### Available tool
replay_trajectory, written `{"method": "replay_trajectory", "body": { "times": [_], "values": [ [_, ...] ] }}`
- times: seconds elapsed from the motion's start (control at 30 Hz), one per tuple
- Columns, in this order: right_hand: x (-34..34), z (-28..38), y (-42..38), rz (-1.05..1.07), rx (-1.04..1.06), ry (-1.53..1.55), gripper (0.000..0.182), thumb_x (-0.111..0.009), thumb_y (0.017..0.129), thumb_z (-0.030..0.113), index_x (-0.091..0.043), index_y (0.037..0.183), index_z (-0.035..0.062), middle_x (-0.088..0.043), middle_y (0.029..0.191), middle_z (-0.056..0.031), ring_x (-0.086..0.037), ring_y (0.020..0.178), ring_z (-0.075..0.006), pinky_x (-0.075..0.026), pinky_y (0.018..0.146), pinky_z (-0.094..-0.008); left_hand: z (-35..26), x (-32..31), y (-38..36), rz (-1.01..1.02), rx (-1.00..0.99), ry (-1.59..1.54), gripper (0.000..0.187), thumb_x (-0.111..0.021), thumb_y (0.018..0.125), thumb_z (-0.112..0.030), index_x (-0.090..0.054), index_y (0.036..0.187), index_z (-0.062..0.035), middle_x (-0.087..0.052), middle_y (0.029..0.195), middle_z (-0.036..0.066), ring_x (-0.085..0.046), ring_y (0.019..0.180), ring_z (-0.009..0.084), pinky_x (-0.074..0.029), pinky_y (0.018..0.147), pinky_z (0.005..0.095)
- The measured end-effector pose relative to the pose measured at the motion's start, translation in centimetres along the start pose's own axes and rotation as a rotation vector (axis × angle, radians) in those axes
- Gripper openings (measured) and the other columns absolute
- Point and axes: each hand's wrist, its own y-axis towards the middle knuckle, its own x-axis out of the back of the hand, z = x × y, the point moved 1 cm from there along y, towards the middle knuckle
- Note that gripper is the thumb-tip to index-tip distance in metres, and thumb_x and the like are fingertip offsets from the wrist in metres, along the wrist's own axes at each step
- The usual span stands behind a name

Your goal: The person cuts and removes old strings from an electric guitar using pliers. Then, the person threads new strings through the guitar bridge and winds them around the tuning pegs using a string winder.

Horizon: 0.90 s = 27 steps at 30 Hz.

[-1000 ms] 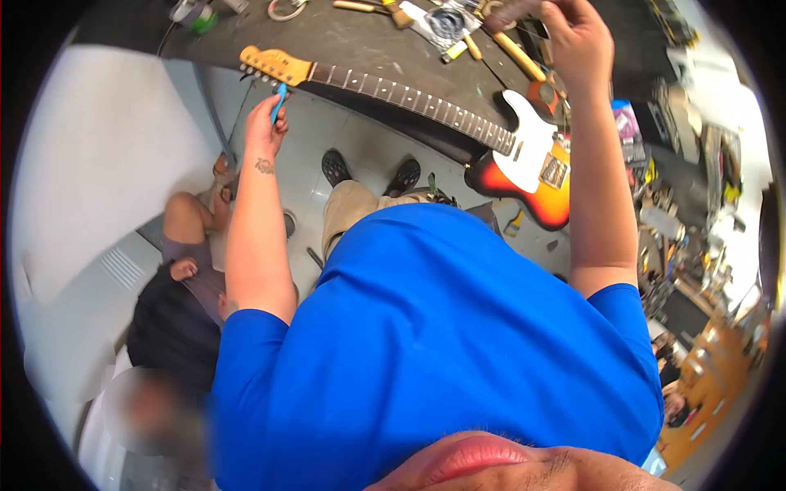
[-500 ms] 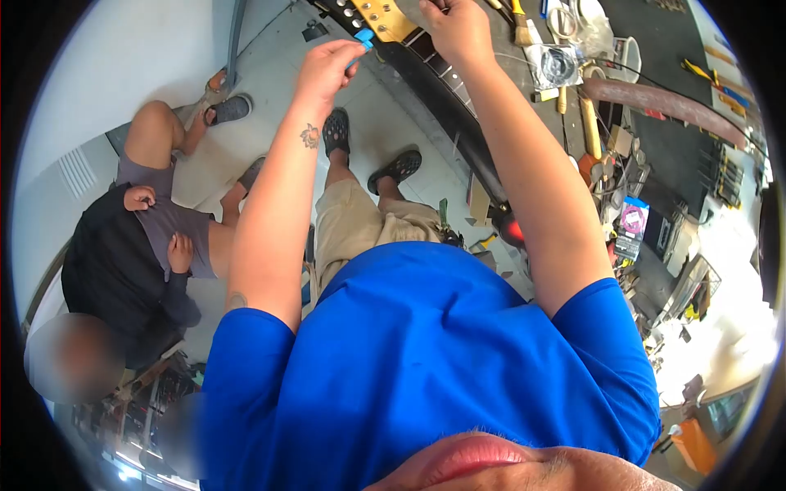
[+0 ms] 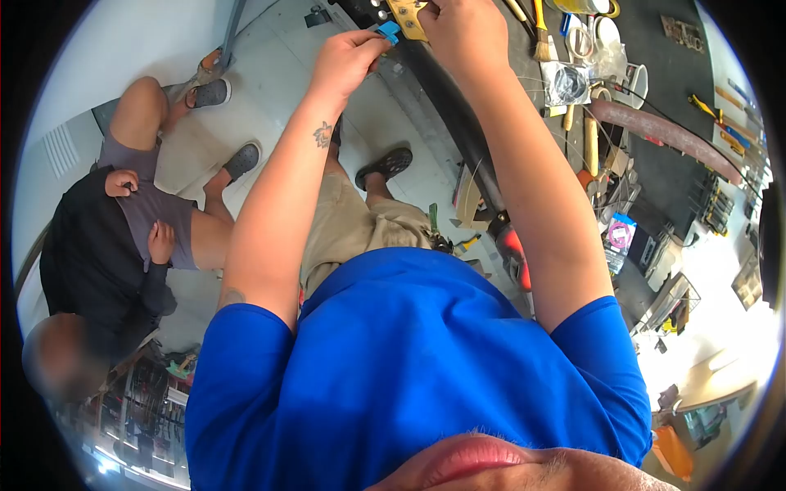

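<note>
Two hands meet at the guitar headstock (image 3: 403, 15), which juts over the worktop's near edge. To the left, a seated person waits on the floor. Left hand (image 3: 348, 61) pinches a small blue winder (image 3: 388, 32) against the tuners; it should probably turn slowly and squarely. Right hand (image 3: 463, 33) is closed over the headstock, steadying it. Further right, a coiled string packet (image 3: 566, 82) lies on the worktop (image 3: 655, 172).

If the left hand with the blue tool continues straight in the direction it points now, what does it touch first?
Most likely the guitar headstock. The left hand holds the blue tool with its tip aimed up and right at the headstock, close beside the right hand. The gap between them is hard to judge.
</note>
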Motion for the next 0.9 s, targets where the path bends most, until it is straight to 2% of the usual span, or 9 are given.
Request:
{"method": "replay_trajectory", "body": {
  "times": [0.4,0.5,0.9],
  "values": [
    [-0.9,0.7,-0.3,0.019,0.065,-0.077,0.011,-0.070,0.080,0.014,-0.075,0.080,0.0040,-0.067,0.088,-0.0157,-0.068,0.081,-0.0366,-0.056,0.074,-0.0457,0.5,0.1,0.1,0.004,-0.011,-0.003,0.018,-0.069,0.092,-0.020,-0.077,0.093,-0.0042,-0.055,0.066,-0.004,-0.046,0.061,0.0065,-0.033,0.056,0.0250],
    [-1.1,0.7,-0.4,-0.034,0.069,-0.057,0.011,-0.069,0.080,0.013,-0.074,0.078,0.0033,-0.066,0.087,-0.0164,-0.068,0.080,-0.0373,-0.056,0.073,-0.0458,0.5,0.3,0.2,0.015,0.001,-0.003,0.019,-0.068,0.092,-0.020,-0.077,0.094,-0.0038,-0.055,0.066,-0.004,-0.046,0.061,0.0065,-0.033,0.056,0.0250],
    [-1.4,1.1,-0.3,0.040,0.094,-0.032,0.012,-0.069,0.081,0.012,-0.072,0.078,0.0007,-0.066,0.088,-0.0193,-0.068,0.082,-0.0393,-0.056,0.075,-0.0467,0.4,0.1,0.1,0.007,0.007,-0.030,0.021,-0.067,0.091,-0.019,-0.077,0.099,-0.0022,-0.056,0.067,-0.003,-0.047,0.061,0.0073,-0.034,0.056,0.0255]
  ]
}}
